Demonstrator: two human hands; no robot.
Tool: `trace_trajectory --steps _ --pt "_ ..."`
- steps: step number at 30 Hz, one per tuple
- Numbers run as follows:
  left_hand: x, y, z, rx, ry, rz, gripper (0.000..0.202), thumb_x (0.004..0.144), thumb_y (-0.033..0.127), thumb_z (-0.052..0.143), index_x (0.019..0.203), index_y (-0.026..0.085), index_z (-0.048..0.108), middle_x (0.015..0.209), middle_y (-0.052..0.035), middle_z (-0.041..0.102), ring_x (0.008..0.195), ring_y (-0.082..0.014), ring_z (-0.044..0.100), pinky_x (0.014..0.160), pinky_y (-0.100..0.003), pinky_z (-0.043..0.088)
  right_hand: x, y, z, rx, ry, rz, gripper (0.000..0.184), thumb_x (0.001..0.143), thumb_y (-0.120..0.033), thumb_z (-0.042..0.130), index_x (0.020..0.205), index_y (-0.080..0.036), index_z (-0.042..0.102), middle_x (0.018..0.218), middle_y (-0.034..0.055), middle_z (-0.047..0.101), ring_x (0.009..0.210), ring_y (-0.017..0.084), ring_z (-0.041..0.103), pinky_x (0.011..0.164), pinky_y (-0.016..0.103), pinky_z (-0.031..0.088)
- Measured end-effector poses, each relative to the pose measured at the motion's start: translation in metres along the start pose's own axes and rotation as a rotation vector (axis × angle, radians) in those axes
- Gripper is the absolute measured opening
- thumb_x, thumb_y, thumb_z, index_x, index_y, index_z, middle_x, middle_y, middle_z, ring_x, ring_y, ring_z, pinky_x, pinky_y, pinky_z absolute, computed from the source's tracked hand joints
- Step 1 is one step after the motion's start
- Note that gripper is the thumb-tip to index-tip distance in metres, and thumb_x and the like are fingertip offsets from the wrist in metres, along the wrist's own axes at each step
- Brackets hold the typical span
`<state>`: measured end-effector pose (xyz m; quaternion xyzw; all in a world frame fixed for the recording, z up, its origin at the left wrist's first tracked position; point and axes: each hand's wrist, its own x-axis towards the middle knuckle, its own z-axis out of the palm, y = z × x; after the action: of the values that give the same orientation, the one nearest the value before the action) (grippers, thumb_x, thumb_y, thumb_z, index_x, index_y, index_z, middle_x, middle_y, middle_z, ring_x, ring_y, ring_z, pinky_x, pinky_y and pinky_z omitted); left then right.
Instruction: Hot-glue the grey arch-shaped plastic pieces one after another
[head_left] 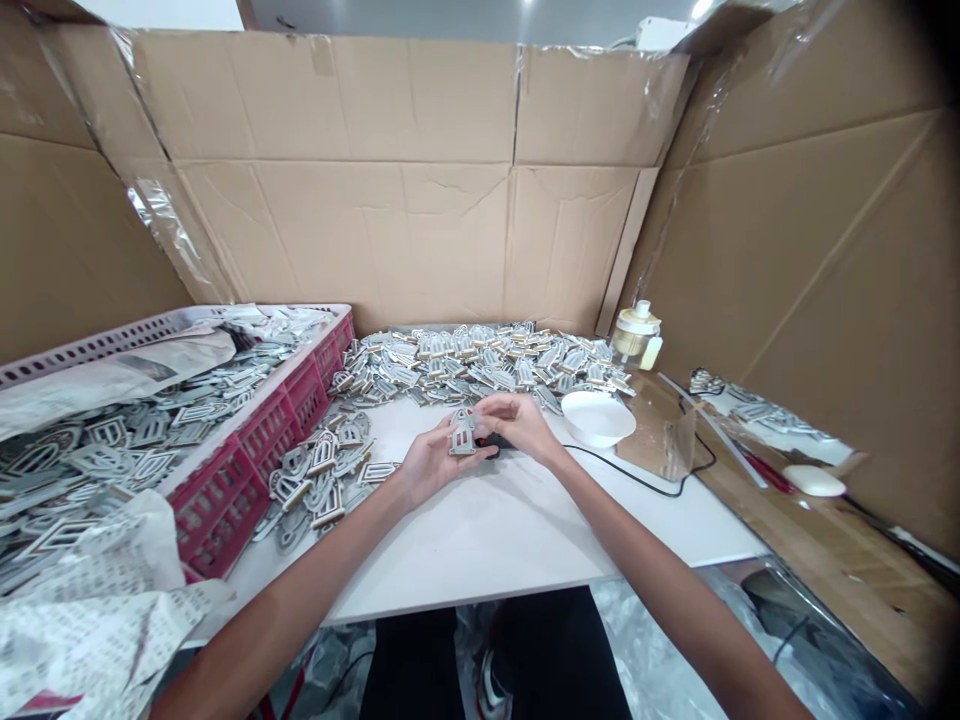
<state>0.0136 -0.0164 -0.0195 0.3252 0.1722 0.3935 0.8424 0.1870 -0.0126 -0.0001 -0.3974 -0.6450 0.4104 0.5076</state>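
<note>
My left hand (427, 463) grips a small flat grey cut-out piece (463, 436), shaped like a lantern with slots through it, just above the white tabletop (480, 540). At the piece's right edge, the fingers of my right hand (517, 422) are pinched together. A tiny reddish spot shows by these fingertips; what they hold is too small to make out. Under the right hand lies a black object with a cable (630, 476) running off to the right. Close by on the right is a white bowl (598, 418).
Similar grey pieces form a wide pile (480, 362) at the back and a smaller heap (326, 470) at left. A pink crate (240, 470) holds more, with newspaper. A bottle (636, 335) stands back right. Cardboard walls (375, 180) enclose the table.
</note>
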Motion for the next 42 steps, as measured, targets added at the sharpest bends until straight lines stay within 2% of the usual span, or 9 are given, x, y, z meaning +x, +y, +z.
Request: trace_trajectory --steps 3,7,10,13,17,21,26,31,42 --pt "0.0 0.0 0.001 -0.012 -0.025 0.021 0.027 0.082 0.018 0.052 0.108 0.014 0.051 0.104 -0.0123 0.064 0.104 -0.0267 0.06 0.097 -0.049 0.041 -0.001 0.0 0.013 -0.005 -0.006 -0.011 0.018 0.065 -0.027 0.066 0.077 -0.015 0.062 0.073 0.0022 0.064 0.064 0.013 0.06 0.062 0.026 0.05" --pt "0.0 0.0 0.003 0.02 -0.031 0.008 0.03 0.082 0.02 0.052 0.112 0.015 0.051 0.11 -0.0128 0.062 0.105 -0.0267 0.059 0.097 -0.048 0.041 -0.003 0.003 0.009 -0.172 0.043 -0.071 0.013 0.075 -0.025 0.055 0.083 -0.016 0.061 0.079 0.0024 0.062 0.069 0.013 0.06 0.061 0.024 0.05" --pt "-0.001 0.0 0.004 0.048 -0.036 -0.019 0.033 0.083 0.023 0.052 0.115 0.016 0.05 0.111 -0.0137 0.061 0.104 -0.0269 0.06 0.096 -0.046 0.042 -0.006 0.005 0.004 -0.263 0.039 -0.085 0.021 0.08 -0.023 0.046 0.098 -0.02 0.058 0.088 0.0022 0.059 0.06 0.009 0.058 0.049 0.02 0.046" --pt "-0.002 0.0 0.005 0.046 -0.022 -0.031 0.034 0.083 0.024 0.053 0.116 0.016 0.051 0.112 -0.0141 0.061 0.103 -0.0267 0.061 0.094 -0.045 0.043 -0.007 0.004 0.002 -0.258 0.034 -0.055 0.028 0.078 -0.023 0.049 0.107 -0.023 0.052 0.09 0.0013 0.056 0.054 0.008 0.057 0.041 0.017 0.04" --pt "-0.002 0.0 0.005 0.047 -0.01 -0.021 0.031 0.083 0.025 0.053 0.113 0.016 0.053 0.111 -0.0135 0.061 0.103 -0.0262 0.06 0.093 -0.046 0.045 -0.007 0.001 0.002 -0.215 0.0 -0.044 0.023 0.073 -0.025 0.059 0.095 -0.019 0.057 0.079 0.0007 0.06 0.064 0.013 0.061 0.052 0.02 0.046" --pt "-0.002 -0.001 0.004 0.081 -0.049 -0.046 0.031 0.083 0.027 0.054 0.112 0.017 0.054 0.11 -0.0122 0.061 0.1 -0.026 0.06 0.093 -0.049 0.044 -0.009 -0.001 0.004 -0.246 -0.08 -0.085 0.012 0.077 -0.026 0.057 0.08 -0.016 0.063 0.079 0.0031 0.064 0.073 0.014 0.06 0.064 0.025 0.048" --pt "-0.003 -0.002 0.008 0.074 -0.036 -0.05 0.028 0.082 0.025 0.054 0.109 0.016 0.057 0.108 -0.0116 0.06 0.101 -0.0249 0.059 0.095 -0.052 0.043 -0.012 0.0 0.009 -0.429 -0.122 -0.206 0.018 0.082 -0.022 0.05 0.087 -0.019 0.067 0.086 0.0042 0.065 0.077 0.014 0.058 0.067 0.025 0.046" --pt "-0.003 -0.002 0.01 0.08 -0.026 -0.053 0.029 0.083 0.026 0.054 0.11 0.017 0.056 0.11 -0.0105 0.059 0.103 -0.024 0.059 0.095 -0.051 0.043 -0.013 0.002 0.014 -0.344 -0.085 -0.179 0.024 0.078 -0.02 0.055 0.102 -0.019 0.06 0.077 0.0012 0.064 0.068 0.013 0.059 0.062 0.024 0.047" --pt "-0.003 -0.004 0.008 0.098 -0.055 -0.062 0.031 0.083 0.029 0.054 0.111 0.016 0.056 0.11 -0.0121 0.06 0.103 -0.0251 0.058 0.093 -0.05 0.045 -0.013 0.005 0.014 -0.363 -0.061 -0.193 0.01 0.08 -0.023 0.055 0.085 -0.018 0.062 0.078 0.0012 0.066 0.068 0.013 0.06 0.065 0.025 0.047"
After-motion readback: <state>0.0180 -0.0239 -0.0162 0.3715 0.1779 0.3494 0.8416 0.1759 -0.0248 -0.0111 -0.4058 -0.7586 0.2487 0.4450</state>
